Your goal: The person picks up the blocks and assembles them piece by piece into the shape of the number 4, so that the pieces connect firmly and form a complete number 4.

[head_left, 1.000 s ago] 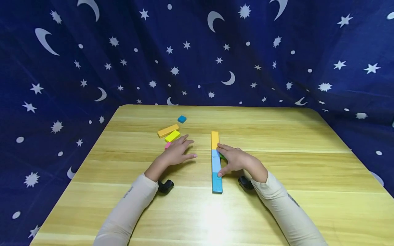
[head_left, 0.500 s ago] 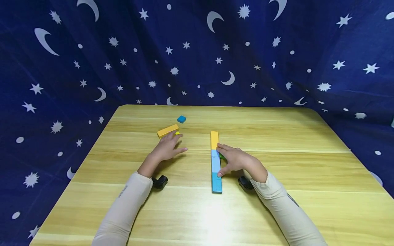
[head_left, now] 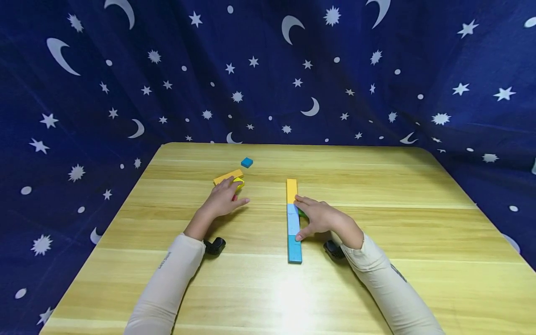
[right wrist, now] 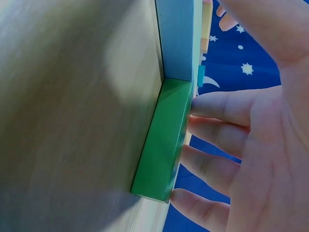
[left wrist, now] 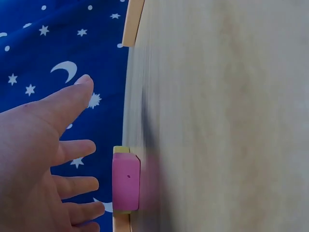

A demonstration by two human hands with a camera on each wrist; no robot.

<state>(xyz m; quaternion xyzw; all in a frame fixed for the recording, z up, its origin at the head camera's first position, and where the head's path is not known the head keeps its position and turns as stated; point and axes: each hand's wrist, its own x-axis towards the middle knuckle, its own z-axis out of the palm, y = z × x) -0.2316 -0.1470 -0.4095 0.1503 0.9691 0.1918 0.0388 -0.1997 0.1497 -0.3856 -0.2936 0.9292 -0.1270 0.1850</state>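
Note:
In the head view the left hand (head_left: pixel 220 200) hovers, fingers spread, over a pink block (left wrist: pixel 126 181) and a yellow block (head_left: pixel 239 183); the left wrist view shows its fingers apart from the pink one. An orange block (head_left: pixel 228 176) lies just beyond. The right hand (head_left: pixel 322 217) rests with extended fingers against a row made of an orange block (head_left: pixel 291 190), a light blue block (head_left: pixel 293 219) and a teal block (head_left: pixel 295 249). Under its palm sits a green block (right wrist: pixel 163 140), which the fingertips touch along its top edge in the right wrist view.
A small blue block (head_left: pixel 246 162) lies toward the back of the wooden table (head_left: pixel 368 288). A dark blue curtain (head_left: pixel 259 83) with white moons and stars hangs behind the table. Black wrist devices sit under both wrists.
The left hand has moved left and slightly back toward the viewer, now covering the pink block and part of the yellow and orange ones. The right hand and the row have stayed still.

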